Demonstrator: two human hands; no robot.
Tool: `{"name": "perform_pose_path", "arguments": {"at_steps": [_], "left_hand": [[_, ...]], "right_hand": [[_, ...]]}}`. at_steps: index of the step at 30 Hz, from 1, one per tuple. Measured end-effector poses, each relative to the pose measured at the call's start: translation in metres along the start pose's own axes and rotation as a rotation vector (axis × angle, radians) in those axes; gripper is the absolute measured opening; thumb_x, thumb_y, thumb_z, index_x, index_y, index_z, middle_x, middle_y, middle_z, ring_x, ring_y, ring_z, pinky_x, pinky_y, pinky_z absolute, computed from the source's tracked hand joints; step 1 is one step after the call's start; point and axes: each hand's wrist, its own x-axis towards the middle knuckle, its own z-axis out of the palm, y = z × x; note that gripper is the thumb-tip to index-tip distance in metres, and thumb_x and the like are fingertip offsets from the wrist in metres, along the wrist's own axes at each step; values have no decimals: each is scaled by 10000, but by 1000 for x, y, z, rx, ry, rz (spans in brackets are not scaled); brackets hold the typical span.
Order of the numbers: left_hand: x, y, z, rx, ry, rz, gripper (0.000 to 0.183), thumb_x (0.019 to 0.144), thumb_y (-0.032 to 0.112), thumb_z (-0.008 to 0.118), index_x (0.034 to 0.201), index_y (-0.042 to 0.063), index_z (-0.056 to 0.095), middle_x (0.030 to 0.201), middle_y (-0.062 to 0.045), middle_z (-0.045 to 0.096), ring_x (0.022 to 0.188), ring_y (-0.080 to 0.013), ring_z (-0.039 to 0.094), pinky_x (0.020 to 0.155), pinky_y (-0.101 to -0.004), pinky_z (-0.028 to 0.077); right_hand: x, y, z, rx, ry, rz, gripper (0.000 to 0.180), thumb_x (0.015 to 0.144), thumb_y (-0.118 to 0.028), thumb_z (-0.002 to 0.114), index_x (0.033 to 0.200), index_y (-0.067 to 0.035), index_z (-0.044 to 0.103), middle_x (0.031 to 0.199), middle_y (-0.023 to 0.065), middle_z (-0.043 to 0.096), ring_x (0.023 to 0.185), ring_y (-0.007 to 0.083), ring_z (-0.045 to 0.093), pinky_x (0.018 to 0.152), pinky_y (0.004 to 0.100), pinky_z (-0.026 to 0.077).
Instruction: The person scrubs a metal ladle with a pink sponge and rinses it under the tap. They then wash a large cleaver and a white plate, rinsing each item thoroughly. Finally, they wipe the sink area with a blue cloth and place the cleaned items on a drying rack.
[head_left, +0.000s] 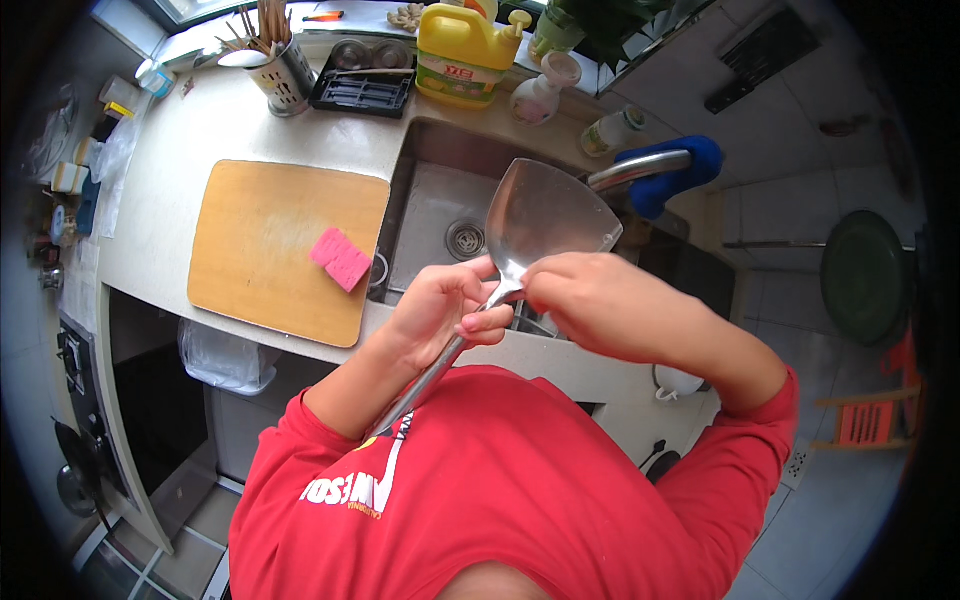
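A metal wok spatula is held up in front of my chest, its wide blade over the sink and its long handle slanting down to the left against my red shirt. My left hand grips the handle just below the blade, some fingers loosely curled. My right hand is closed at the neck where blade and handle meet; whether it pinches something else there is hidden. A pink sponge lies on the wooden cutting board, left of the sink.
Behind the sink stand a yellow detergent jug, a pump bottle and a small bottle. A faucet with a blue cloth reaches in from the right. A perforated utensil holder and a black tray stand behind the board.
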Motion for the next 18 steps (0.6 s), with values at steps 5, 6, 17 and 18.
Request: {"name": "perform_pose_path", "arguments": {"at_steps": [5,6,17,18], "left_hand": [[0,0,3,43,4,17,415,749,40,314,1155,-16,377,924,-142,539,468,-99,389,439,-214,313],[-1,0,3,55,-5,18,410,761,51,304,1159,-13,377,922,-142,542,468,-100,390,439,-214,313],[-6,4,14,91,2,32,352,806,105,275,1127,22,394,893,-90,544,444,-96,372,436,-219,305],[-7,3,17,64,32,34,341,808,107,272,1113,22,398,891,-85,541,443,-95,371,437,-220,305]], "right_hand": [[1,5,17,23,304,-189,80,713,18,561,783,16,523,785,138,559,762,297,571,672,354,466],[2,5,19,36,350,-227,73,718,10,563,778,18,522,755,135,555,746,293,570,658,353,464],[-1,1,9,87,325,-234,91,728,14,575,760,7,491,821,161,568,754,312,578,649,363,478],[-5,0,3,96,270,-189,89,731,11,575,760,7,491,838,166,571,764,313,580,657,363,481]]}}
